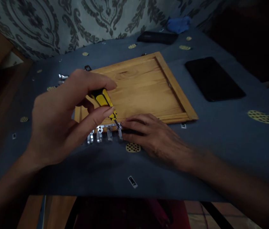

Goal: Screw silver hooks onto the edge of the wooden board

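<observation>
A small yellow-and-black screwdriver (104, 99) is pinched between the thumb and fingers of my left hand (60, 117). Its shaft slants down to the right, and the tip meets the right end of a shiny metal hook rail (105, 126). The rail runs along the near edge of a framed wooden board (141, 86), with several hooks pointing toward me. At the rail's right end, my right hand (157, 138) lies low with thumb and fingertips closed around that end. Whether a screw sits under the tip is hidden.
To the right lies a black phone (215, 79). Behind the board are a second dark phone-like object (157, 37) and a crumpled blue cloth (178, 24). Small metal pieces (63, 77) rest beyond my left hand. A patterned blue cloth (89, 178) covers the table.
</observation>
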### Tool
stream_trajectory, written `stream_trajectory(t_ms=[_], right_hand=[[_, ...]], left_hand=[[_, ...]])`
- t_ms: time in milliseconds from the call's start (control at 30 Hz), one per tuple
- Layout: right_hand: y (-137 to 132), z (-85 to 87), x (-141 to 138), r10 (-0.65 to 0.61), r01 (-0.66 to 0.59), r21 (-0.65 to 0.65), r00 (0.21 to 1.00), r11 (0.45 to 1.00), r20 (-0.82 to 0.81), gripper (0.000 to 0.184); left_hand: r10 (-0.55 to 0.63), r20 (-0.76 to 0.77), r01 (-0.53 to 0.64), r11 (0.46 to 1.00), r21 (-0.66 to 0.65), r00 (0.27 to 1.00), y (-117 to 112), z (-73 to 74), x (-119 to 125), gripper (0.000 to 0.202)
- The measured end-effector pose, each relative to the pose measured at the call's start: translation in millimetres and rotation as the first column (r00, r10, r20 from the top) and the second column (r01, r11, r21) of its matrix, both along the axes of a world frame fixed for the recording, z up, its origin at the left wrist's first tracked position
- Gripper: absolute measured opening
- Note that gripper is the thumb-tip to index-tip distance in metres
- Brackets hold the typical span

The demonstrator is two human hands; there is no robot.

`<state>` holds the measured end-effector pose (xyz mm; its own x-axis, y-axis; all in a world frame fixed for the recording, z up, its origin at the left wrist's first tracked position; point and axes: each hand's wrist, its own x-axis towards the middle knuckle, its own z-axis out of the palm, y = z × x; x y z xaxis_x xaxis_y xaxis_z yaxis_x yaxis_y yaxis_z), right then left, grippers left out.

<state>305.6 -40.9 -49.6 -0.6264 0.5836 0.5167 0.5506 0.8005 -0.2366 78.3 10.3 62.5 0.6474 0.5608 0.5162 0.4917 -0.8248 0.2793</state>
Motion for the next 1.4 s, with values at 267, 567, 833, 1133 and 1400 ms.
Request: stream_trajectory(t_ms=[267,567,833,1133,1400], right_hand=[[0.2,1.1,1.5,0.013,-0.013,-0.034,1.000,0.999,0.010,0.033],[0.5,0.9,2.1,0.029,-0.030,-0.019,0.999,0.999,-0.012,0.032],[-0.7,0.2,2.7,0.033,-0.033,-0.040,0.999,0.999,-0.003,0.030],[0.3,-1.1,2.6,0.028,-0.027,-0.052,0.999,0.998,0.017,0.031],[-0.8,3.5,1.2,0.011,-0.011,-0.038,1.000,0.999,0.013,0.035]], left_hand=[[-0.042,-0.037,0.046,0.990,0.133,0.998,0.7,3.1,0.7,0.015],[0.096,0.116,-0.089,0.994,-0.061,0.989,-4.5,-3.0,-3.1,0.028],[0.143,0.173,-0.112,0.978,-0.178,0.974,-7.4,-3.6,-5.4,0.029],[0.189,0.216,-0.140,0.965,-0.224,0.958,-9.2,-1.2,-1.7,0.027],[0.144,0.225,-0.105,0.979,-0.175,0.964,-6.6,-0.9,0.5,0.025]])
